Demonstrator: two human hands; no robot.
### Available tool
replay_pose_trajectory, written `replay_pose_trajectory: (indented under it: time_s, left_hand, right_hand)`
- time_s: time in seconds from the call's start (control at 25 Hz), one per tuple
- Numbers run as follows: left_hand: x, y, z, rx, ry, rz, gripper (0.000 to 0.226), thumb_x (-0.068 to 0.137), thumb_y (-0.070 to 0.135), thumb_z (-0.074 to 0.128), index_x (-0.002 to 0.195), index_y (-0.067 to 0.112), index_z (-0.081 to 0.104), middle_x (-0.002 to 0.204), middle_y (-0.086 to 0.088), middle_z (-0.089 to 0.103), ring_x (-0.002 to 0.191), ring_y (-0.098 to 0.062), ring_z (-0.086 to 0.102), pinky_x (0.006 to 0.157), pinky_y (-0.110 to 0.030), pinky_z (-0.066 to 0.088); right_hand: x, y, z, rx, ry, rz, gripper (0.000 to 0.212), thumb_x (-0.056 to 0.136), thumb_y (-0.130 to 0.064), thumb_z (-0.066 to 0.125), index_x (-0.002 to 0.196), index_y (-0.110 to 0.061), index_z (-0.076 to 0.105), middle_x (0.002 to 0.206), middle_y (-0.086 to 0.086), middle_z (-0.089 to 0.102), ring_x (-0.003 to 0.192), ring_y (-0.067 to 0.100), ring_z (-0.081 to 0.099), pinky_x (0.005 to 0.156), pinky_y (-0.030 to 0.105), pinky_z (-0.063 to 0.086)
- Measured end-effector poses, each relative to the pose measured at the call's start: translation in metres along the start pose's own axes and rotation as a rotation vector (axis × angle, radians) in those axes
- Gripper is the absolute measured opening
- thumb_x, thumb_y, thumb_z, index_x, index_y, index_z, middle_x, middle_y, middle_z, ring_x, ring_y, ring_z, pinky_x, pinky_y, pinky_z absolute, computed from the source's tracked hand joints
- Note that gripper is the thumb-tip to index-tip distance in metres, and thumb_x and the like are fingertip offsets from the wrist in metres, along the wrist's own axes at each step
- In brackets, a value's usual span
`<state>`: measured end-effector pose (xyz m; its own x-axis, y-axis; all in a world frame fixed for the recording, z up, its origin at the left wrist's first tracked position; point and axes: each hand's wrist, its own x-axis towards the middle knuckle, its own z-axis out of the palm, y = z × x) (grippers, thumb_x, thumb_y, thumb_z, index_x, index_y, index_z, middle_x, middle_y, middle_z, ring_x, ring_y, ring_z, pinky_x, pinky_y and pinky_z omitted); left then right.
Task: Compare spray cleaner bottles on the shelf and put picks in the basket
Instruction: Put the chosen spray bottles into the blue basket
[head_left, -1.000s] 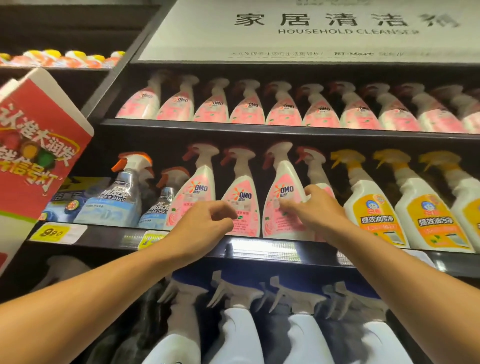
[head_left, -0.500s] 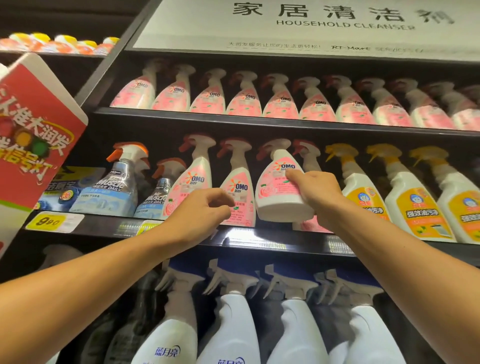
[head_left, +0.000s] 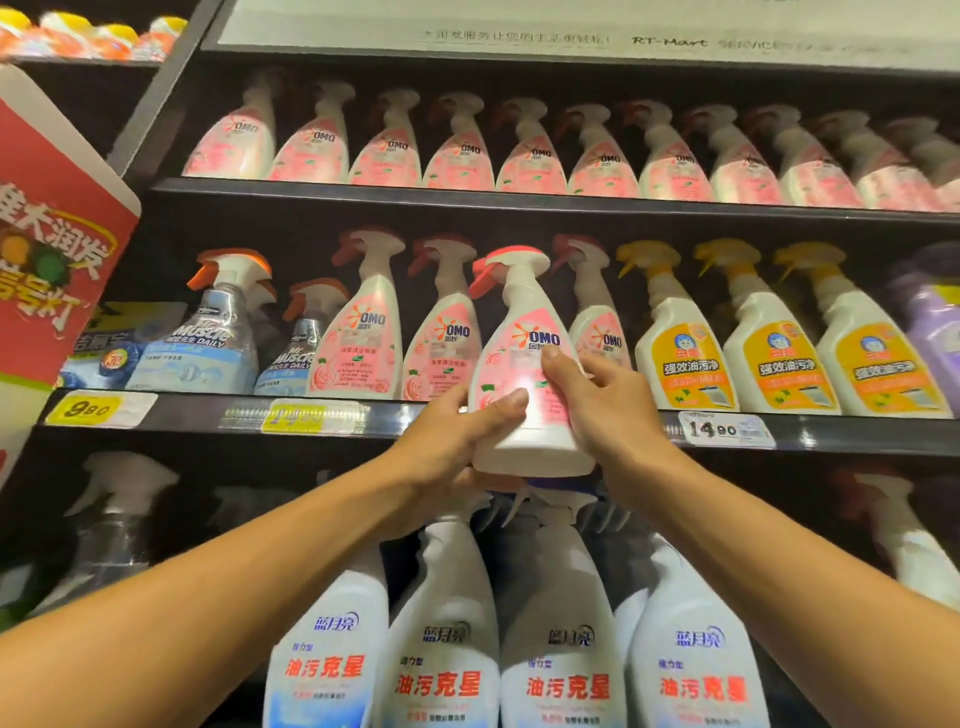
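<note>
A pink-labelled OMO spray bottle (head_left: 522, 358) with a white body and red trigger is held upright in front of the middle shelf (head_left: 519, 421). My left hand (head_left: 452, 441) grips its lower left side and base. My right hand (head_left: 602, 405) wraps its right side, thumb on the label. More OMO bottles (head_left: 363, 338) stand in the row behind it. No basket is in view.
Mr Muscle sprays (head_left: 208, 338) stand at the left of the middle shelf, yellow-labelled sprays (head_left: 685, 358) at its right. The top shelf holds a row of OMO bottles (head_left: 530, 161). White sprays with blue labels (head_left: 441, 649) fill the shelf below. A red sign (head_left: 52, 249) juts out at left.
My right hand pulled the OMO bottle off the middle shelf toward me. My left hand moved right from the shelf edge and took hold of the bottle's lower side.
</note>
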<state>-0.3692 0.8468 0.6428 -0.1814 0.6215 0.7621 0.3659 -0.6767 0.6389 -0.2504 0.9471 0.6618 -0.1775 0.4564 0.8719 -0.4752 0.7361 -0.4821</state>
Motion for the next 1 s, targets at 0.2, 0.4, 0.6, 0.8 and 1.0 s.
replay_pose_trajectory:
  time_s: [0.2, 0.4, 0.6, 0.8, 1.0]
  left_hand:
    - [-0.048, -0.015, 0.013, -0.028, 0.052, 0.014, 0.052, 0.07, 0.031, 0.081, 0.116, 0.017, 0.06, 0.105, -0.006, 0.075, 0.093, -0.027, 0.073, 0.061, -0.041, 0.06]
    - [-0.123, -0.042, 0.044, -0.032, 0.133, -0.021, 0.045, 0.071, 0.029, 0.077, 0.111, 0.016, 0.059, 0.103, -0.007, 0.076, 0.093, -0.026, 0.073, 0.065, -0.041, 0.06]
    - [-0.204, -0.068, 0.093, -0.197, 0.148, -0.101, 0.054, 0.067, 0.023, 0.082, 0.116, 0.015, 0.061, 0.111, -0.015, 0.073, 0.101, -0.027, 0.071, 0.076, -0.026, 0.058]
    - [-0.266, -0.085, 0.143, -0.224, 0.185, -0.226, 0.043, 0.076, 0.014, 0.076, 0.115, 0.024, 0.063, 0.117, -0.011, 0.071, 0.108, -0.026, 0.069, 0.081, -0.032, 0.059]
    - [-0.33, -0.084, 0.176, -0.259, 0.131, -0.34, 0.05, 0.077, 0.027, 0.081, 0.122, 0.021, 0.06, 0.123, -0.014, 0.068, 0.113, -0.031, 0.066, 0.087, -0.034, 0.056]
  right_hand:
    - [-0.041, 0.004, -0.01, 0.093, -0.085, -0.009, 0.015, 0.093, -0.037, 0.064, 0.104, -0.029, 0.057, 0.101, 0.003, 0.071, 0.086, 0.019, 0.074, 0.077, 0.041, 0.062]
    - [-0.076, -0.005, -0.029, 0.2, -0.267, 0.184, 0.03, 0.1, -0.045, 0.047, 0.096, -0.018, 0.061, 0.087, 0.007, 0.075, 0.09, 0.032, 0.074, 0.084, 0.048, 0.059]
    - [-0.134, -0.004, -0.067, 0.336, -0.407, 0.349, 0.041, 0.097, -0.047, 0.051, 0.098, -0.008, 0.063, 0.08, 0.012, 0.071, 0.071, 0.024, 0.07, 0.071, 0.038, 0.059]
    - [-0.197, 0.0, -0.105, 0.333, -0.448, 0.416, 0.041, 0.096, -0.042, 0.053, 0.106, -0.002, 0.055, 0.084, 0.018, 0.063, 0.069, 0.025, 0.065, 0.067, 0.036, 0.056]
    - [-0.273, 0.012, -0.138, 0.435, -0.398, 0.486, 0.04, 0.086, -0.047, 0.061, 0.102, -0.011, 0.059, 0.086, 0.012, 0.071, 0.071, 0.021, 0.068, 0.068, 0.035, 0.058]
